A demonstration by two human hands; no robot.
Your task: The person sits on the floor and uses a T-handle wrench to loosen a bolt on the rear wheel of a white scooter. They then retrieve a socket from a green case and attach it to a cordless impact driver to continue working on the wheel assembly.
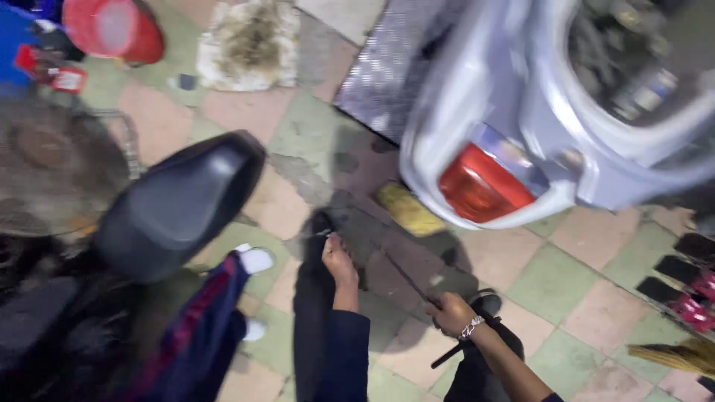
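The thin dark rod [408,279] looks stiff and light. The right hand [451,313] wraps fingers round its low end; the left hand [339,262] reaches down, fingers blurred, grip unclear.

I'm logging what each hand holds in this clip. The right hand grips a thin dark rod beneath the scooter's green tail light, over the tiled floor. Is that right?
Not quite: the head view shows the tail light is red, not green. The rest holds: the right hand grips a thin dark rod beneath the scooter, over the tiled floor.
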